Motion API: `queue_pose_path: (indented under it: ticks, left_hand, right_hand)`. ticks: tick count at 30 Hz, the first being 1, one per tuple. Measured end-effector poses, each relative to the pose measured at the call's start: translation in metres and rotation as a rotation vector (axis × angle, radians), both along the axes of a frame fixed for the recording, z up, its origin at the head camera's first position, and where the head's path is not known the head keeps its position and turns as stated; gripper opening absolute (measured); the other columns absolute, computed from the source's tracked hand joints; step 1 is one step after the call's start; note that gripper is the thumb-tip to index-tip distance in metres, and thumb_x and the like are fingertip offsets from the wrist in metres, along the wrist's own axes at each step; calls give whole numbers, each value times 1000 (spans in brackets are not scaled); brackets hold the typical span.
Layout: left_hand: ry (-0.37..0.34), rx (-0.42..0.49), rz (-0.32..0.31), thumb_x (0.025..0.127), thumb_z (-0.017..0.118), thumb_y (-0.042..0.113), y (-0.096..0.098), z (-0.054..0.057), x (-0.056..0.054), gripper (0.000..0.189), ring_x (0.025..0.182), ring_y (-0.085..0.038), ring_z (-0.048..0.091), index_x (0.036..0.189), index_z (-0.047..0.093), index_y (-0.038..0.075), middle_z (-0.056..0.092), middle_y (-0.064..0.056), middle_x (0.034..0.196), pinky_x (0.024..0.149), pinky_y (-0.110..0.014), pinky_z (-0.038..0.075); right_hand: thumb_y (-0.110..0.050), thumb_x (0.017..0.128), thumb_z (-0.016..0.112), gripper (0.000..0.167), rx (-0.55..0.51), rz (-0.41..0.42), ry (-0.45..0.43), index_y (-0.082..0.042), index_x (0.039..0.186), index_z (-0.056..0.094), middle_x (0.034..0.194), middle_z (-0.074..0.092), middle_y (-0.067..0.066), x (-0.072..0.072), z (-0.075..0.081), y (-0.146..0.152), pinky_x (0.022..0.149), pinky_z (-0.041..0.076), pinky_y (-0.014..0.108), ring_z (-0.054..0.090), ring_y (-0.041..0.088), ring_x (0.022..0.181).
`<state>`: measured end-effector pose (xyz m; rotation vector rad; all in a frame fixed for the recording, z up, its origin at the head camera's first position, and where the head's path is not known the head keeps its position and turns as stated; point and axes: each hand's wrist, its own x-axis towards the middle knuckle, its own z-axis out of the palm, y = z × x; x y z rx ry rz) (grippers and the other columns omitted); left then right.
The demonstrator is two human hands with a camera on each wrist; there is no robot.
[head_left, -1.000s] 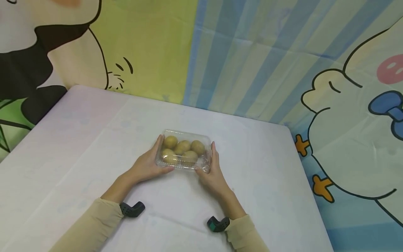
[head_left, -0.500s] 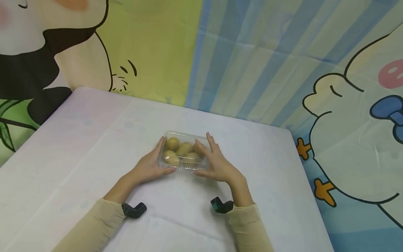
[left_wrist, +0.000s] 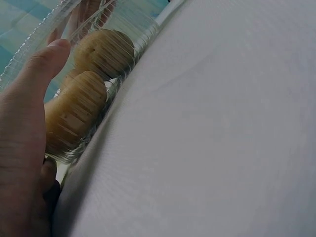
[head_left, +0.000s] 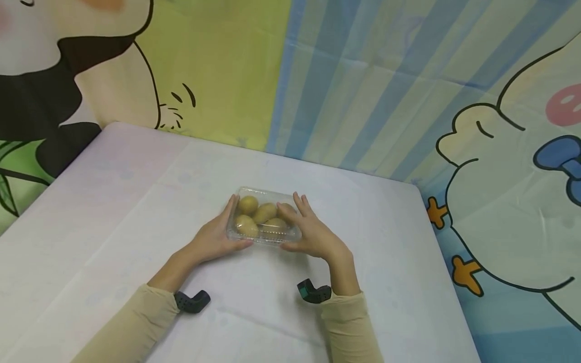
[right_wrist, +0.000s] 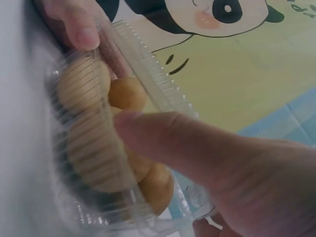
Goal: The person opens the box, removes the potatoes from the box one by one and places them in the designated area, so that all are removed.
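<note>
A clear plastic clamshell box (head_left: 267, 242) with several yellow-brown potatoes (head_left: 247, 227) inside is between my hands at the middle of the table, its lid down over them. My left hand (head_left: 213, 239) holds the box's left end, thumb along the front edge and fingers up the side. At the right end, my right hand (head_left: 319, 238) has its thumb at the front edge and its index finger bent over the lid; the other fingers are raised. In the right wrist view the right thumb (right_wrist: 173, 140) lies across the lid's front. Whether the box's underside touches the table cannot be seen.
A white cloth covers the table (head_left: 150, 217). Behind it hangs a cartoon backdrop (head_left: 345, 85) of a panda, stripes and a white bird. Dark wrist devices (head_left: 192, 301) show on both forearms, at the beige sleeves (head_left: 124, 327).
My right hand has left its straight-fingered hold on the box's right side and turned inward, its index finger now over the lid. The left hand keeps its hold; the box barely moves.
</note>
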<state>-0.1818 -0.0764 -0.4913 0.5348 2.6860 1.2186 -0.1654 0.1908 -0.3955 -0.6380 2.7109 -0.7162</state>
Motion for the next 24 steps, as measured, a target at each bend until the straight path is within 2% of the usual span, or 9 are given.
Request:
queue_pose_path:
  ticks: [8,16,20,24]
  left_hand:
    - [5,1,5,69,68,70,1,1,0,126,143,-38,24,153,-10,19,8,-10,160,111,-55,29]
    - [16,3,16,70,69,69,3,-2,-1,125,143,-36,25,153,-10,19,10,-8,161,111,-54,29]
    - [31,13,6,71,68,68,3,-2,-1,123,143,-36,24,153,-10,19,9,-8,161,112,-54,28]
    - [53,-2,-1,72,68,67,2,-3,-1,120,140,-40,30,153,-9,24,16,-12,159,109,-56,32]
  right_hand:
    - [-41,81,73,80,-50,31,44,-31,148,32,161,-6,0,1,-9,6,113,23,56,-8,27,148]
    - [-45,84,67,72,-85,53,60,-31,147,35,161,-1,-1,1,-8,11,114,21,57,-9,23,148]
    - [-47,88,62,67,-71,58,76,-32,147,35,161,3,2,1,-6,10,113,23,58,-5,27,148]
    - [-48,92,55,59,-66,47,105,-34,146,36,160,13,7,1,-3,10,109,28,61,4,32,148]
